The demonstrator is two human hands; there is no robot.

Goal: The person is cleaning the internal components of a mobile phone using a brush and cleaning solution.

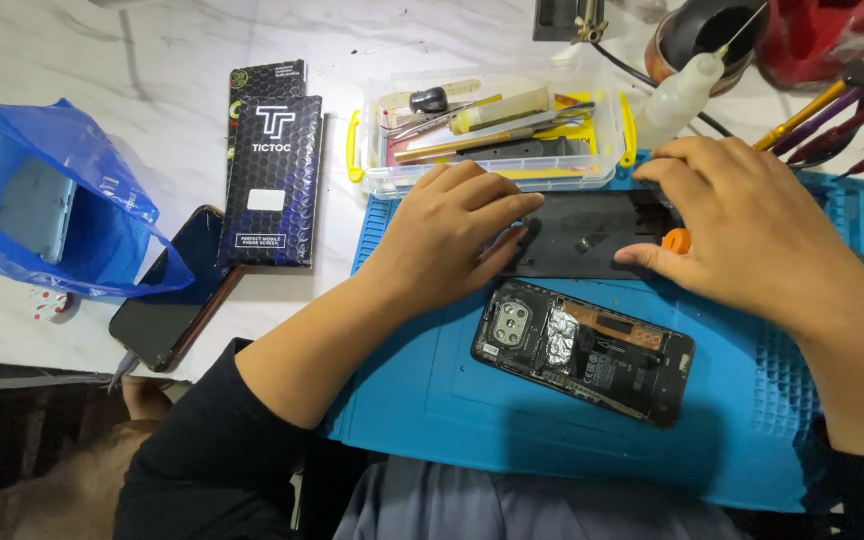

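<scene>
- Left hand (452,235) lay flat, fingers spread, pressing the black panel (592,235) at the mat's (432,400) far edge.
- Right hand (742,225) arched, fingertips pinching the panel's right end.

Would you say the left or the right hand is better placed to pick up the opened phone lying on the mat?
Probably the left hand: its wrist is nearer the opened phone, and it only presses flat on the black panel. The right hand pinches an orange pick at the panel's edge.

Matt rubbery blue mat (422,400) (ridged), crinkled foil on opened phone (584,349).
</scene>
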